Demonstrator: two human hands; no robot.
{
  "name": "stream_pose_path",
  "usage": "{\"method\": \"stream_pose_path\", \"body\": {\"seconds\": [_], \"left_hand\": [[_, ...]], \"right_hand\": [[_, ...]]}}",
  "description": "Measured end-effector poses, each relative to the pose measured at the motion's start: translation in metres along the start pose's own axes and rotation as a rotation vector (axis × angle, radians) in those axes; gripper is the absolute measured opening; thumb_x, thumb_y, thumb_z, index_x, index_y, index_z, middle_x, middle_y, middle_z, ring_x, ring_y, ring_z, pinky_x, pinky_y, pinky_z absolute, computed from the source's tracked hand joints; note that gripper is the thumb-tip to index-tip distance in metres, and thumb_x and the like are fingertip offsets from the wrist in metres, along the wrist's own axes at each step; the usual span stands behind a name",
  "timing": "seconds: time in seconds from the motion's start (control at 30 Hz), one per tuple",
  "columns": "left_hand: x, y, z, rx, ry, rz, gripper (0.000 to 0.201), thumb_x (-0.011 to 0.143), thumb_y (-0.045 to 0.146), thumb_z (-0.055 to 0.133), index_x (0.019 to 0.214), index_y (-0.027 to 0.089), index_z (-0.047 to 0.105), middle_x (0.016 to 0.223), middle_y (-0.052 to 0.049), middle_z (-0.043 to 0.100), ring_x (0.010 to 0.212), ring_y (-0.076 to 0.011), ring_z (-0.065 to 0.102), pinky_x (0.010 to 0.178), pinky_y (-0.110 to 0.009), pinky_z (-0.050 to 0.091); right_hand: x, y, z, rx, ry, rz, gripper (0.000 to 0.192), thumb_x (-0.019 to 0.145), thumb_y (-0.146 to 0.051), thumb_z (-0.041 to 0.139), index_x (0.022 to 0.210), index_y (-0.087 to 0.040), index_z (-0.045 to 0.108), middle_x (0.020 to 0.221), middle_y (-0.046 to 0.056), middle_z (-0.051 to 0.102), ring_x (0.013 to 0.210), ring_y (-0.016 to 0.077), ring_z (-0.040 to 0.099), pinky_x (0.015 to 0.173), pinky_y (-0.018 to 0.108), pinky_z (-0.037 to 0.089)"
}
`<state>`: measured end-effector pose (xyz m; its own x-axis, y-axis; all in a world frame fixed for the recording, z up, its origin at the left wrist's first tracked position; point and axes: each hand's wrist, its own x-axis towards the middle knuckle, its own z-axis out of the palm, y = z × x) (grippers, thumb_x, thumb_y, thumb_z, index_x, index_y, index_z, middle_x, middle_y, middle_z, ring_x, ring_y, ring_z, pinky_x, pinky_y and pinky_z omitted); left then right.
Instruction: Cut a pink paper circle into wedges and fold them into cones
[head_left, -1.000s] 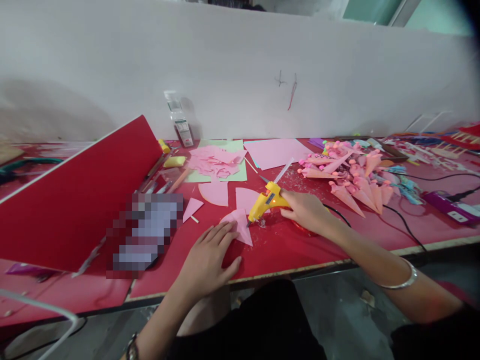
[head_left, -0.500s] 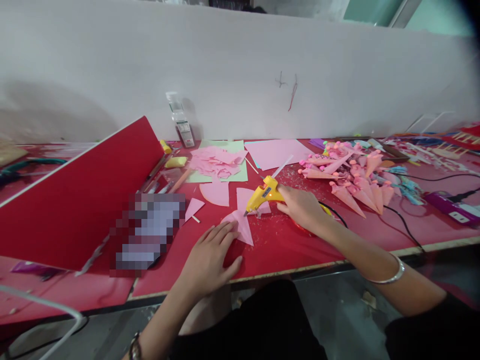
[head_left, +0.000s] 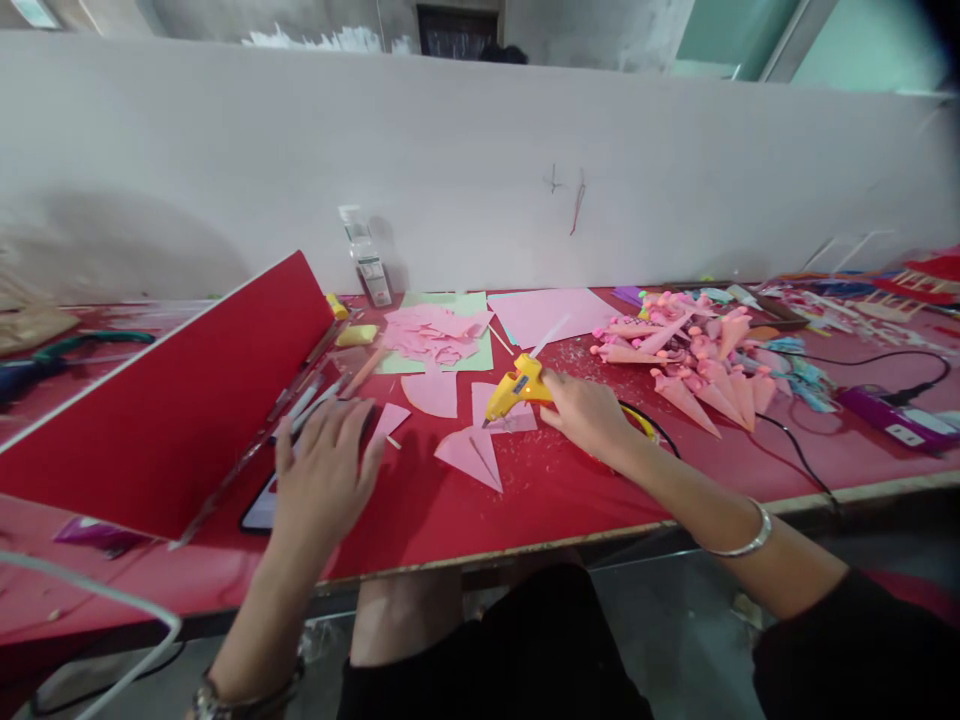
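Observation:
My right hand (head_left: 589, 412) grips a yellow hot glue gun (head_left: 517, 387), its nozzle pointing down and left near a pink paper sector (head_left: 466, 455). A thin line, which looks like glue, runs along that sector on the red tabletop (head_left: 420, 515). My left hand (head_left: 322, 470), fingers spread, hovers over or rests on a phone (head_left: 259, 508) that it partly hides; I cannot tell if they touch. Another pink paper sector (head_left: 435, 392) and a pink paper piece (head_left: 484, 405) lie behind. A small pink triangle (head_left: 390, 420) is beside my left fingers.
Pink paper cones (head_left: 686, 400) are piled at the right, near a purple power strip (head_left: 896, 418) and black cable. Pink scraps (head_left: 435, 335) lie on green paper. A bottle (head_left: 369, 270) stands by the white partition (head_left: 465, 170). A red board (head_left: 172, 420) leans at the left.
My left hand has let go of the pink paper sector and moved left to the phone. The glue gun's nozzle has shifted to the sector's upper edge, and a line now shows on the paper.

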<state>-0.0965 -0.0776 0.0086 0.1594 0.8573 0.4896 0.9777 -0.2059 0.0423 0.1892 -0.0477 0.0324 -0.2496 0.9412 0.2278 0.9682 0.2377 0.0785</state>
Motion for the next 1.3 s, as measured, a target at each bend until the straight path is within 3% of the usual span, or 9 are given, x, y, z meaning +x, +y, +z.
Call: {"method": "stream_pose_path", "body": {"seconds": [0.17, 0.27, 0.33, 0.47, 0.63, 0.8, 0.97, 1.13, 1.3], "left_hand": [[0.007, -0.02, -0.005, 0.073, -0.089, -0.06, 0.048, 0.085, 0.039, 0.031, 0.123, 0.013, 0.042, 0.114, -0.018, 0.055, 0.112, -0.0315, 0.045, 0.098, -0.06, 0.006], [0.005, 0.001, -0.008, 0.035, -0.056, -0.004, 0.048, 0.085, 0.04, 0.029, 0.123, 0.013, 0.042, 0.117, -0.015, 0.053, 0.112, -0.028, 0.043, 0.097, -0.048, 0.025], [0.003, 0.022, -0.005, -0.005, -0.144, 0.039, 0.048, 0.085, 0.042, 0.029, 0.119, 0.012, 0.046, 0.112, -0.013, 0.056, 0.107, -0.0269, 0.047, 0.088, -0.04, 0.036], [-0.002, 0.056, 0.011, 0.017, -0.234, 0.023, 0.051, 0.081, 0.05, 0.035, 0.109, 0.011, 0.053, 0.105, -0.015, 0.058, 0.099, -0.0286, 0.05, 0.081, -0.039, 0.04], [-0.002, 0.062, 0.025, 0.051, -0.26, 0.0, 0.057, 0.075, 0.054, 0.044, 0.107, 0.008, 0.052, 0.109, -0.017, 0.053, 0.104, -0.0314, 0.046, 0.078, -0.037, 0.041], [0.005, 0.06, 0.021, -0.058, -0.384, -0.023, 0.036, 0.075, 0.046, 0.049, 0.091, 0.013, 0.054, 0.095, -0.011, 0.054, 0.093, -0.0244, 0.053, 0.073, -0.031, 0.043], [0.016, 0.061, 0.021, -0.18, -0.491, -0.038, 0.022, 0.077, 0.034, 0.046, 0.089, 0.016, 0.052, 0.1, -0.01, 0.053, 0.093, -0.023, 0.053, 0.068, -0.03, 0.043], [0.03, 0.05, 0.027, -0.424, -0.45, -0.065, 0.018, 0.076, 0.021, 0.043, 0.093, 0.017, 0.048, 0.092, -0.008, 0.058, 0.085, -0.0206, 0.056, 0.071, -0.03, 0.042], [0.05, 0.043, 0.027, -0.706, -0.26, -0.1, 0.038, 0.074, 0.032, 0.048, 0.109, 0.018, 0.042, 0.095, -0.006, 0.057, 0.075, -0.0175, 0.056, 0.067, -0.03, 0.043]], "right_hand": [[0.003, 0.002, 0.004, 0.039, 0.098, 0.017, 0.035, 0.077, -0.039, 0.051, 0.102, -0.015, 0.048, 0.084, 0.009, 0.064, 0.073, 0.023, 0.061, 0.05, 0.026, 0.032], [0.005, 0.006, 0.002, 0.087, 0.137, 0.055, 0.041, 0.074, -0.046, 0.053, 0.101, -0.015, 0.049, 0.082, 0.009, 0.064, 0.072, 0.0238, 0.061, 0.051, 0.026, 0.033], [0.005, 0.009, -0.001, 0.12, 0.17, 0.071, 0.044, 0.073, -0.048, 0.052, 0.103, -0.015, 0.048, 0.084, 0.009, 0.064, 0.073, 0.0238, 0.06, 0.052, 0.027, 0.034], [0.0, 0.02, -0.009, 0.184, 0.249, 0.117, 0.051, 0.072, -0.05, 0.053, 0.109, -0.015, 0.046, 0.086, 0.009, 0.064, 0.076, 0.0243, 0.06, 0.053, 0.027, 0.035], [-0.002, 0.069, -0.011, 0.16, 0.294, 0.288, 0.036, 0.079, -0.041, 0.045, 0.104, -0.015, 0.048, 0.084, 0.011, 0.064, 0.076, 0.0263, 0.06, 0.056, 0.029, 0.037], [0.003, 0.127, 0.021, 0.15, 0.199, 0.471, 0.032, 0.082, -0.023, 0.039, 0.109, -0.007, 0.044, 0.091, 0.018, 0.062, 0.085, 0.0287, 0.058, 0.067, 0.033, 0.041], [0.001, 0.134, 0.055, 0.136, 0.15, 0.46, 0.031, 0.079, -0.016, 0.041, 0.105, 0.0, 0.047, 0.102, 0.026, 0.056, 0.1, 0.0331, 0.05, 0.082, 0.041, 0.037], [0.006, 0.125, 0.055, 0.233, 0.149, 0.363, 0.025, 0.08, -0.015, 0.041, 0.101, -0.006, 0.051, 0.101, 0.019, 0.059, 0.098, 0.0245, 0.053, 0.083, 0.031, 0.038], [0.014, 0.118, 0.049, 0.308, 0.185, 0.341, 0.028, 0.085, -0.021, 0.034, 0.107, -0.01, 0.048, 0.097, 0.014, 0.061, 0.09, 0.0216, 0.057, 0.074, 0.03, 0.042]]}}
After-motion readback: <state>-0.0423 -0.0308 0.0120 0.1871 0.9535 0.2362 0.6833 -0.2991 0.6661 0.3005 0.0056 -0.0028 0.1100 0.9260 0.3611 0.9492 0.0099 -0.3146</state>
